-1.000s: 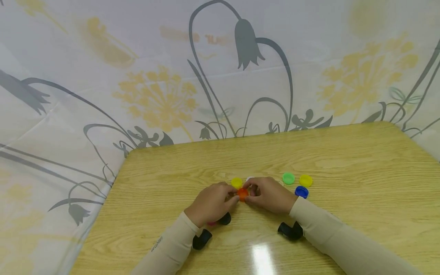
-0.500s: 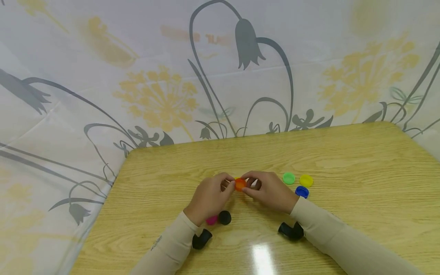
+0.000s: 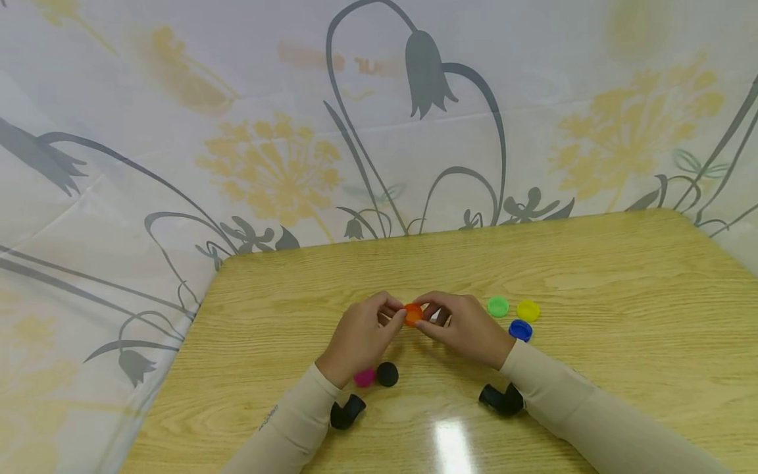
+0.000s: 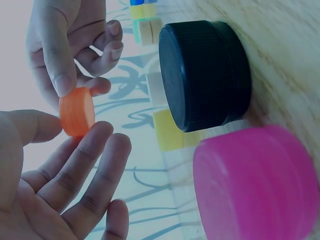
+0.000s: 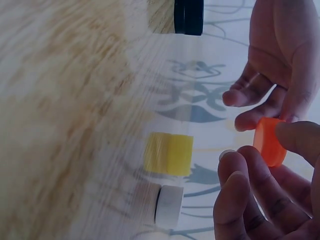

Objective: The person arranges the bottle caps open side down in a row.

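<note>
An orange bottle cap (image 3: pixel 413 315) is held up off the table between both hands. My left hand (image 3: pixel 362 334) pinches its left side between thumb and fingers. On the opposite side my right hand (image 3: pixel 468 329) pinches it the same way. In the left wrist view the orange cap (image 4: pixel 77 112) stands on edge between the two thumbs. The right wrist view shows the orange cap (image 5: pixel 270 142) above a yellow cap (image 5: pixel 170 154) and a white cap (image 5: pixel 169 206) on the table. From the head, the hands and the orange cap mostly cover those two.
Right of the hands lie a green cap (image 3: pixel 498 307), a yellow cap (image 3: pixel 528 311) and a blue cap (image 3: pixel 520 330). A pink cap (image 3: pixel 364 377) and a black cap (image 3: pixel 387 374) lie near the left wrist. Black wrist-worn pieces (image 3: pixel 501 399) show beside the sleeves. A patterned cloth (image 3: pixel 379 118) hangs behind the table.
Both hands have lifted the orange cap from low over the table and moved it slightly away from the body. The pink and black caps have come into fuller view.
</note>
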`<action>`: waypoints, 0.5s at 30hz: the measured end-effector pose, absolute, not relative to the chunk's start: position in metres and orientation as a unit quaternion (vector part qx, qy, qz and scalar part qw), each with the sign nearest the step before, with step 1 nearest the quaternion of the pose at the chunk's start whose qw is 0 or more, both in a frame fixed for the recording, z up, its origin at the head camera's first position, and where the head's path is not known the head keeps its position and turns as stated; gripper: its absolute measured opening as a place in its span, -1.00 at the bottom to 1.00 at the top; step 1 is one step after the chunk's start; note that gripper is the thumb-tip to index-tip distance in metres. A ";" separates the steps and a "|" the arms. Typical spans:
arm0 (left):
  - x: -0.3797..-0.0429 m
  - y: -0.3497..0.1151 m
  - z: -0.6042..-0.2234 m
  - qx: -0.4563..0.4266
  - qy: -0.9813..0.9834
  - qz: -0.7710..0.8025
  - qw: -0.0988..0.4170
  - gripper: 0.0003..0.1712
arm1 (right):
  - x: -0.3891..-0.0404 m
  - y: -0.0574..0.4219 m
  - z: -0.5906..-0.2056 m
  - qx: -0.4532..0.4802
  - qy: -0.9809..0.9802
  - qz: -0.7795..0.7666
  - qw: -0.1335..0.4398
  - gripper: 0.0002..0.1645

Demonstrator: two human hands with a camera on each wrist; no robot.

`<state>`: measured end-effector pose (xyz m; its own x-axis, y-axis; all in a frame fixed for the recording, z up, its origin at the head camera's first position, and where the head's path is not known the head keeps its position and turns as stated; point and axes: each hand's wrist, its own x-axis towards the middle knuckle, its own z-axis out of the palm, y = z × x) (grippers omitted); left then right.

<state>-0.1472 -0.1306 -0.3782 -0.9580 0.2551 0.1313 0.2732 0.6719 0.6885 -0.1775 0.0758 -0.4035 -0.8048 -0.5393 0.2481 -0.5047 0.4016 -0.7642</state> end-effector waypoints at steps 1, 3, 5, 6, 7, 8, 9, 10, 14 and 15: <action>-0.147 -0.131 -0.378 -0.144 -0.914 -0.379 0.012 -0.80 | -0.177 0.076 -0.403 -0.311 0.837 -0.450 0.018 -0.66; -0.148 -0.131 -0.379 -0.145 -0.912 -0.384 0.013 -0.81 | -0.177 0.075 -0.402 -0.310 0.835 -0.454 0.016 -0.66; -0.148 -0.131 -0.379 -0.145 -0.909 -0.391 0.013 -0.82 | -0.177 0.075 -0.402 -0.307 0.835 -0.457 0.016 -0.66; -0.148 -0.131 -0.380 -0.145 -0.907 -0.396 0.012 -0.82 | -0.177 0.075 -0.401 -0.307 0.834 -0.459 0.015 -0.66; -0.148 -0.131 -0.380 -0.145 -0.904 -0.402 0.011 -0.83 | -0.177 0.075 -0.401 -0.306 0.833 -0.461 0.015 -0.66; -0.148 -0.131 -0.380 -0.144 -0.901 -0.409 0.010 -0.83 | -0.176 0.075 -0.401 -0.304 0.832 -0.463 0.014 -0.66; -0.148 -0.131 -0.380 -0.143 -0.898 -0.416 0.009 -0.84 | -0.176 0.075 -0.400 -0.303 0.832 -0.465 0.013 -0.65; -0.149 -0.131 -0.380 -0.140 -0.895 -0.422 0.007 -0.83 | -0.176 0.075 -0.400 -0.302 0.831 -0.468 0.013 -0.65; -0.149 -0.130 -0.380 -0.132 -0.886 -0.444 0.003 -0.83 | -0.175 0.075 -0.398 -0.300 0.825 -0.479 0.007 -0.64; -0.149 -0.130 -0.379 -0.130 -0.886 -0.446 0.003 -0.83 | -0.175 0.075 -0.398 -0.300 0.824 -0.481 0.006 -0.63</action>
